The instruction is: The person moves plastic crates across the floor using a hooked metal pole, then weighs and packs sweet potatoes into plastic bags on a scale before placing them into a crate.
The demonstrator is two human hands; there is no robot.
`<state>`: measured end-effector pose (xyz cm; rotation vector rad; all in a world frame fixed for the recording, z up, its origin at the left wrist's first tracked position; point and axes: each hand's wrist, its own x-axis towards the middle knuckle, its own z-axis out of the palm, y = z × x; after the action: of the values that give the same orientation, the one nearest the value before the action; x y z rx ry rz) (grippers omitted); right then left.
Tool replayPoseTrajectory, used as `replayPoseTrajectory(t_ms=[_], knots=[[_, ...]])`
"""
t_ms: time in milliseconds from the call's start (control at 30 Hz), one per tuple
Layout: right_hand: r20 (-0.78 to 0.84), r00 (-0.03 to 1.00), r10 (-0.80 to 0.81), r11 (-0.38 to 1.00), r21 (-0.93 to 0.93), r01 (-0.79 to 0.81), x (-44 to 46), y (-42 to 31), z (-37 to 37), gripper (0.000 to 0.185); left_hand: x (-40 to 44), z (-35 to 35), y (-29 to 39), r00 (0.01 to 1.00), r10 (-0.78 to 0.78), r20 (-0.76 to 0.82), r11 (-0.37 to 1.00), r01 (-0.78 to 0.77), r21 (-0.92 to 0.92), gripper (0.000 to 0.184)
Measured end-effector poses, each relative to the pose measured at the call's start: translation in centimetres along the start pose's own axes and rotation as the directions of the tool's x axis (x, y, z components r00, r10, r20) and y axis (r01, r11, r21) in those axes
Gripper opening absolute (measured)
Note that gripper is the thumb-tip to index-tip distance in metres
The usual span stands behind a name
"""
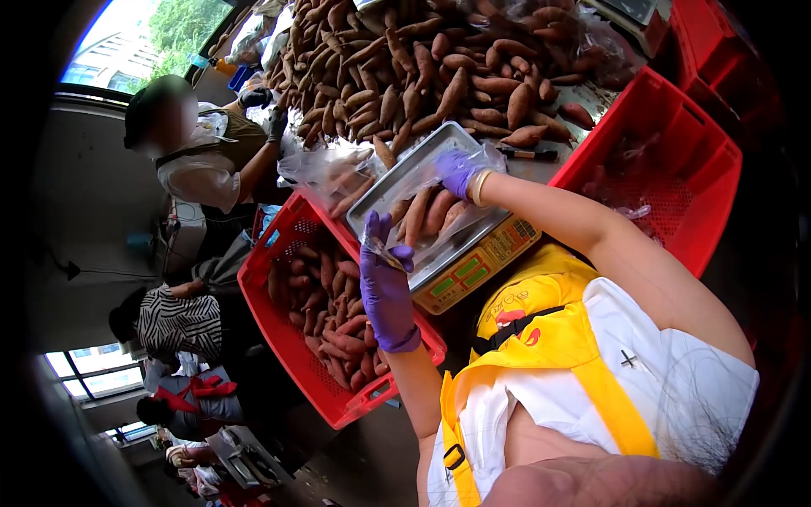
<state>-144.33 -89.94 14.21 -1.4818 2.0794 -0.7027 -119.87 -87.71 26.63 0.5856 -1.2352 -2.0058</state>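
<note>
A clear plastic bag [429, 193] with several sweet potatoes [432, 213] in it lies on the metal tray [365, 196] of a weighing scale [473, 272]. My right hand [460, 172], in a purple glove, grips the bag's far side, its fingers partly hidden by plastic. At the near left corner of the tray, my left hand [385, 283], also gloved in purple, has the bag's edge between thumb and fingers. The scale's yellow panel with green displays faces me.
Loose sweet potatoes [372, 72] are heaped across the table behind the scale. Left stands a red crate [334, 414] of sweet potatoes; right, a red crate [718, 182] with plastic bags. A co-worker [211, 160] in dark gloves works at the heap; other people are farther left.
</note>
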Motion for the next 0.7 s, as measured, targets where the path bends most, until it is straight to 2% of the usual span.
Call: replayPoseTrajectory(t_ms=[167, 233, 267, 333, 367, 467, 500, 533, 567, 600, 633, 667, 700], knots=[[0.2, 0.973, -0.112, 0.93, -0.324, 0.173, -0.4, -1.2, -3.8, 0.042, 0.4, -0.5, -1.2, 0.997, 0.08, -0.025, 0.997, -0.079, 0.02, 0.065], [0.162, 0.982, -0.094, 0.921, -0.361, 0.147, -0.7, -2.4, -5.2, 0.041, 0.4, -0.2, -1.1, 0.995, 0.071, -0.063, 0.996, -0.067, 0.063, 0.059], [0.176, 0.98, -0.097, 0.919, -0.362, 0.156, -1.3, -2.8, -6.1, 0.041, 0.3, 0.2, -1.0, 0.995, 0.071, -0.077, 0.996, -0.067, 0.058, 0.059], [0.049, 0.993, -0.106, 0.975, -0.193, 0.114, -3.1, -3.6, -8.2, 0.033, 0.2, 0.8, -0.8, 0.99, 0.115, -0.087, 0.976, -0.097, 0.193, 0.061], [-0.009, 0.985, -0.171, 0.968, -0.188, 0.167, -4.2, -4.0, -9.2, 0.03, 0.2, 0.5, -1.1, 0.988, 0.141, -0.066, 0.952, -0.117, 0.284, 0.062], [-0.01, 0.978, -0.208, 0.968, -0.145, 0.204, -5.2, -3.1, -10.3, 0.027, 0.6, 0.5, -1.6, 0.955, 0.24, -0.171, 0.89, -0.147, 0.431, 0.053], [0.137, 0.987, -0.089, 0.982, 0.178, 0.064, -5.8, -3.8, -11.8, 0.024, 0.6, -0.1, -2.1, 0.954, 0.24, -0.177, 0.891, -0.144, 0.43, 0.053], [0.217, 0.973, -0.08, 0.876, 0.482, -0.036, -4.9, -2.2, -11.8, 0.024, 0.5, -1.0, -2.5, 0.941, 0.289, -0.177, 0.798, -0.135, 0.588, 0.047], [0.207, 0.978, 0.007, 0.76, 0.634, -0.139, -5.0, -2.6, -13.7, 0.025, 0.2, -1.5, -2.7, 0.927, 0.333, -0.17, 0.68, -0.111, 0.725, 0.042], [0.18, 0.982, -0.049, 0.621, 0.776, -0.112, -3.2, 0.0, -14.4, 0.029, 0.2, -0.8, -1.9, 0.879, 0.449, -0.159, 0.507, -0.104, 0.855, 0.031], [0.08, 0.995, -0.06, 0.171, 0.983, -0.069, -1.7, 2.4, -14.6, 0.034, 0.0, -1.5, -2.1, 0.847, 0.499, -0.18, 0.482, -0.099, 0.871, 0.029], [-0.011, 0.993, 0.12, 0.217, 0.976, -0.016, -2.0, 1.7, -16.7, 0.043, -0.3, -2.2, -2.3, 0.813, 0.546, -0.2, 0.456, -0.088, 0.886, 0.027], [-0.095, 0.995, 0.017, 0.188, 0.978, 0.09, -2.4, 1.9, -18.2, 0.049, -0.8, -2.2, -1.5, 0.789, 0.599, -0.135, 0.336, -0.095, 0.937, 0.027]])
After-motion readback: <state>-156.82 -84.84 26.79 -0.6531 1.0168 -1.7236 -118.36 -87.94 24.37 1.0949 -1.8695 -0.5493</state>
